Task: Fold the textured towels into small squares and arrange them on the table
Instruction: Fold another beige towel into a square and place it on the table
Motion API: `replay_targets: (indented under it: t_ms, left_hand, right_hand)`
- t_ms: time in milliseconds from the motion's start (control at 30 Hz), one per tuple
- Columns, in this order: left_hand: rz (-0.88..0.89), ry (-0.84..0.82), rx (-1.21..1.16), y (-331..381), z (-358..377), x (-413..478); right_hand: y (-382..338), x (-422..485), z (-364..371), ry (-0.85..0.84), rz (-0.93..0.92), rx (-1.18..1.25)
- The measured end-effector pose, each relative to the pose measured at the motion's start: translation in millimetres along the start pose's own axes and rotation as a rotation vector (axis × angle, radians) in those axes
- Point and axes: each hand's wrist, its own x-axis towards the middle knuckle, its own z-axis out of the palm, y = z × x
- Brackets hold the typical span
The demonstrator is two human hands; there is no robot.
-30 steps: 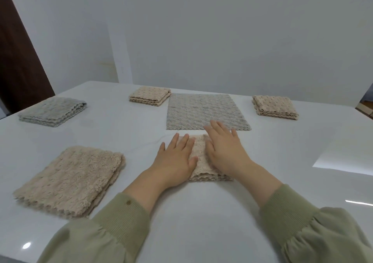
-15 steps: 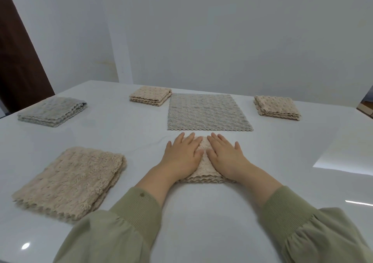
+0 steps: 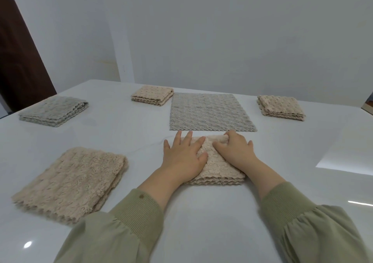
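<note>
- head view: the beige folded towel (image 3: pixel 217 168) lies on the white tabletop (image 3: pixel 201 222) right in front of me, just short of the flat grey towel (image 3: pixel 210 112). it is close to square, only a touch longer running away from me, with its stacked zigzag edges facing me.
- my left hand (image 3: pixel 181 159) lies flat on the towel's left half, fingers (image 3: pixel 188 141) spread and pointing away, gripping nothing.
- my right hand (image 3: pixel 235 151) has its fingers curled over the towel's far edge, pinching up a small ridge of cloth there.
- half a second ago both palms lay flat side by side on the towel; now the right fingers have bunched at the far edge and the left hand has slid slightly left.
- my hands cover most of the towel's top, so its far left corner is hidden; how many layers it has is hard to count.
- other folded towels sit well apart: beige near left (image 3: pixel 70 184), grey far left (image 3: pixel 54 110), beige far middle (image 3: pixel 152 95) and far right (image 3: pixel 280 107).
- my green sleeves (image 3: pixel 113 238) are cut off by the bottom edge.
</note>
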Motion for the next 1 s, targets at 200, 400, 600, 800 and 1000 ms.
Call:
replay_targets:
  t_ms: [200, 400, 600, 800, 1000]
  left_hand:
    - [-0.012, 0.049, -0.019, 0, 1, -2]
    - [-0.046, 0.209, -0.453, -3, -2, -2]
    - [-0.236, 0.142, -1.352, -5, -20, -9]
    - [-0.286, 0.165, -1.559, -8, -21, -8]
    - [-0.276, 0.297, -1.559, -15, -20, 0]
  right_hand:
    - [-2, -9, -5, 0.018, -0.017, 0.588]
    - [0, -11, -13, -0.064, 0.075, 1.131]
    - [2, -13, -21, -0.232, 0.180, 1.637]
    - [0, -14, -18, -0.493, 0.224, 1.685]
    - [-5, -12, -13, -0.523, 0.129, 1.380]
